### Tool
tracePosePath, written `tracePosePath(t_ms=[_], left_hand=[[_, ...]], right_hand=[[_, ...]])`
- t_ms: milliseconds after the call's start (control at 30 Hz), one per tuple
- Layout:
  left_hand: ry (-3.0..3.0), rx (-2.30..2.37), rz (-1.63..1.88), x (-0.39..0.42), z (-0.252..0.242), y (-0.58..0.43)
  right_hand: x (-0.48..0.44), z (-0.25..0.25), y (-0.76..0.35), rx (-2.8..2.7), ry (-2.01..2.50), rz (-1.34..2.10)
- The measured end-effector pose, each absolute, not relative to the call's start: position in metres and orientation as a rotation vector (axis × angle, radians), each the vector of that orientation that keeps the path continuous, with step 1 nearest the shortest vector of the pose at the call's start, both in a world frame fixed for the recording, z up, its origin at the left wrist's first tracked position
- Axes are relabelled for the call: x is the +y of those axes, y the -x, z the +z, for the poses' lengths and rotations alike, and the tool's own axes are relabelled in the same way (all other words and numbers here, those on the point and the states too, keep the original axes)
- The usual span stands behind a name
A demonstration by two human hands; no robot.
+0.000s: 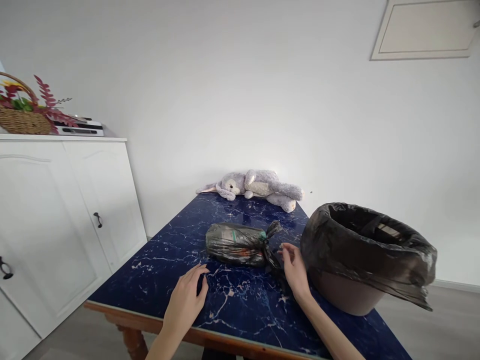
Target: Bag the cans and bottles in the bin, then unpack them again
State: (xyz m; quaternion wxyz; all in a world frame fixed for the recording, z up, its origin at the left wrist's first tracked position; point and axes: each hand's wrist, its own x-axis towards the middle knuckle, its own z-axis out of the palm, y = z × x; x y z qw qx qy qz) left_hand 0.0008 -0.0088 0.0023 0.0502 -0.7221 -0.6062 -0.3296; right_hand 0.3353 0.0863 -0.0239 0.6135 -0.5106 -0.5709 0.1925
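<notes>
A knotted black plastic bag (pixel 236 245) lies on its side on the blue marbled table (pixel 157 270). Through its thin film show green, white and orange items that I cannot name. The knot and loose ends point to the right. My left hand (pixel 187 295) is in front of the bag's left end, thumb and fingers apart, with nothing in it. Beside the bag's loose ends is my right hand (pixel 295 272), its fingers slightly bent and apart; whether it touches the film is hard to tell. Right of that hand stands a bin (pixel 345 290) lined with black plastic.
A grey plush rabbit (pixel 258 186) lies along the table's far end by the white wall. Something pale shows inside the bin's liner. At the left, a white cabinet (pixel 56 220) carries a wicker basket (pixel 24 121) of artificial flowers and a white device (pixel 80 131).
</notes>
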Motion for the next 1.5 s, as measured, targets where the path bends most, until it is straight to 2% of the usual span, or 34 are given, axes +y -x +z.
tracePosePath(t_ms=[267,400,533,667,800,1000,1500], left_hand=[[2.216,-1.847,-0.977,-0.009,0.005,-0.001],[2.282,-1.693,-0.997,-0.012,0.015,-0.008],[2.315,-1.419,-1.020,-0.011,0.042,-0.038],[2.412,-1.187,-0.894,0.009,0.083,-0.089],[2.570,-1.066,-0.630,0.049,0.113,-0.126],[2.698,-1.094,-0.078,0.086,0.122,-0.134],[2.930,-1.190,-0.060,0.075,0.162,-0.110]], right_hand=[[0.102,-0.031,-0.318,-1.475,1.042,0.649],[0.094,-0.029,-0.316,-1.511,0.994,0.713],[0.091,-0.025,-0.316,-1.485,0.960,0.785],[0.094,-0.021,-0.313,-1.493,0.864,0.853],[0.093,-0.021,-0.307,-1.488,0.829,0.835],[0.083,-0.019,-0.302,-1.517,0.878,0.741],[0.032,0.005,-0.320,-1.543,0.986,0.583]])
